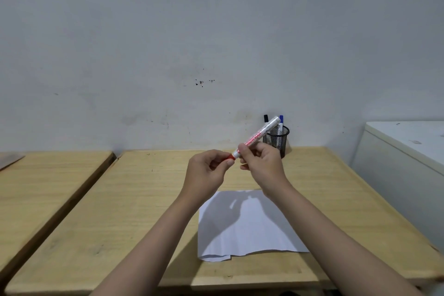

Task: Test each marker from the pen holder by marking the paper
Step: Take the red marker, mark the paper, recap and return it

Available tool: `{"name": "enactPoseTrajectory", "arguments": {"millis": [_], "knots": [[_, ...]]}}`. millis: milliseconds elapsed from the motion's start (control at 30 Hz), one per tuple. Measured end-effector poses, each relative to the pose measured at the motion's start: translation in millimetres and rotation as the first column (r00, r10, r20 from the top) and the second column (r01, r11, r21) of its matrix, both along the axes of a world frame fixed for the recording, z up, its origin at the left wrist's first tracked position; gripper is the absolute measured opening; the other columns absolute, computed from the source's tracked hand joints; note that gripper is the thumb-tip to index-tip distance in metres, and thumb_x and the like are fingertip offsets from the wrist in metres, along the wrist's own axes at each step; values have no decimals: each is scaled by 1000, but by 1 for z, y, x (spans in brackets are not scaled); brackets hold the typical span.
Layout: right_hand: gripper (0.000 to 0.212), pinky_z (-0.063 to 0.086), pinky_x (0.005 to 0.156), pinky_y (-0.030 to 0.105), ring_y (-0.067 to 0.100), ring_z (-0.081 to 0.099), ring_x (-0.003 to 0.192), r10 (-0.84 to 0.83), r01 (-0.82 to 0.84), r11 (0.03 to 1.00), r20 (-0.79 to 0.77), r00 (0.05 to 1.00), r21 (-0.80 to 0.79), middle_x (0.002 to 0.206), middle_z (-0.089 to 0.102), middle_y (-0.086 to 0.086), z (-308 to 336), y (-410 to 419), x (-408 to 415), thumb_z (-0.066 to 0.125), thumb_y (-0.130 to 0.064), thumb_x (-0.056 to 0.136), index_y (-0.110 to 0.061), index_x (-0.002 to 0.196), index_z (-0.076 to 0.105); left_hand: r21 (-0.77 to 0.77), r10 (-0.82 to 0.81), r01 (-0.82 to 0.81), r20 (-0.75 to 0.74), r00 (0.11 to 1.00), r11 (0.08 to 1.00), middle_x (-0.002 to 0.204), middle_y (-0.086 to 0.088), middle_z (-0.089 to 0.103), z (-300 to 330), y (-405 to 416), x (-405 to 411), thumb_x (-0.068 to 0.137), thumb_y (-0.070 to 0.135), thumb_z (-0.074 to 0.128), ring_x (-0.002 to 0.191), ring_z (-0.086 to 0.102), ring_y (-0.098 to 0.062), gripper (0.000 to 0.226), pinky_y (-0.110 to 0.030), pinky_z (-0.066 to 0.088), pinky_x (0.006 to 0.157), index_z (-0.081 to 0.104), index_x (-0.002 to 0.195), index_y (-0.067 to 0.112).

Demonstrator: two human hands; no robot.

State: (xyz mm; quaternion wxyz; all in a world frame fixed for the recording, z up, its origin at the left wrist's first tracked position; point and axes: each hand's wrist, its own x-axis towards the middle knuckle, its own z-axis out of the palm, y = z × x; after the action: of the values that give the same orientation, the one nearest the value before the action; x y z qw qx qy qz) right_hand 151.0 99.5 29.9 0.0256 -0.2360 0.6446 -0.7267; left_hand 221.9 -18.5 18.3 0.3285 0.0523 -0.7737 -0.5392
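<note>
A white marker with red print [260,133] is held tilted above the wooden table [134,211], its red cap [231,156] at the lower left end. My right hand [260,163] grips the marker's barrel. My left hand [208,170] pinches the red cap. A white sheet of paper [247,228] lies on the table below my hands, partly in their shadow. A black mesh pen holder [276,140] stands at the back near the wall, with a black-capped marker [266,118] and a blue-capped marker [281,122] sticking out of it.
A second wooden table [36,187] stands to the left across a narrow gap. A white cabinet [403,151] sits at the right edge. The wall rises right behind the tables.
</note>
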Motion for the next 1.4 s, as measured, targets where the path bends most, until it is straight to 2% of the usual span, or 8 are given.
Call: {"name": "enactPoseTrajectory", "arguments": {"millis": [167,267,433,533,700,1033,1233,1400], "knots": [[16,54,55,16,2,59,54,-79,92,985,88,993,-145,69,61,3,8,8,-20,59,-12,91,-10,75,61,163,-43,35,41,998,986,72,-5,72,-12,-22,2,83,6,65,68,66,-9,10,-20,54,69,73,83,12],[15,55,54,17,7,56,61,-75,88,989,109,991,-116,71,62,4,8,15,-28,60,-13,91,-8,78,62,125,2,-20,144,990,992,82,-1,71,-23,-42,-2,81,7,67,72,64,-4,10,-20,49,71,73,88,13],[15,55,54,17,3,57,54,-35,34,999,108,994,11,67,62,5,-17,11,-25,61,-13,90,-8,77,65,-38,97,-90,393,914,995,89,-3,69,-38,-66,-21,80,2,66,86,64,-15,20,-17,46,74,71,98,10],[13,55,54,17,1,57,52,-28,20,998,118,993,64,66,62,4,-32,10,-25,61,-13,90,-4,82,66,-117,148,-105,465,873,988,80,-4,66,-44,-74,-33,71,-3,67,78,64,-18,22,-16,47,65,65,89,11],[14,53,53,18,1,57,53,-26,12,993,119,993,118,66,62,4,-47,8,-28,63,-14,89,-1,85,66,-207,156,-43,570,807,978,66,6,63,-45,-77,-51,65,-5,65,57,58,3,18,-2,38,42,68,81,3],[8,57,61,28,14,66,62,43,-53,997,187,981,52,72,69,6,-59,-7,-18,71,-11,82,-8,79,65,70,42,-99,564,824,993,79,-4,68,-57,-92,-45,73,-3,69,77,67,-15,36,-27,52,73,53,104,5],[16,54,69,37,18,66,68,112,-132,990,267,957,58,66,66,3,-72,-25,-9,73,-4,73,-14,69,62,0,15,-17,536,844,1000,81,-4,64,-61,-88,-2,66,8,80,72,61,-14,32,-21,52,70,66,94,7],[13,53,66,33,28,68,78,171,-207,976,343,923,70,76,67,13,-85,-45,-6,70,-7,62,-19,65,64,-154,58,44,595,801,987,79,9,68,-68,-85,14,45,44,84,75,62,-12,40,-38,52,85,70,81,32]]}}
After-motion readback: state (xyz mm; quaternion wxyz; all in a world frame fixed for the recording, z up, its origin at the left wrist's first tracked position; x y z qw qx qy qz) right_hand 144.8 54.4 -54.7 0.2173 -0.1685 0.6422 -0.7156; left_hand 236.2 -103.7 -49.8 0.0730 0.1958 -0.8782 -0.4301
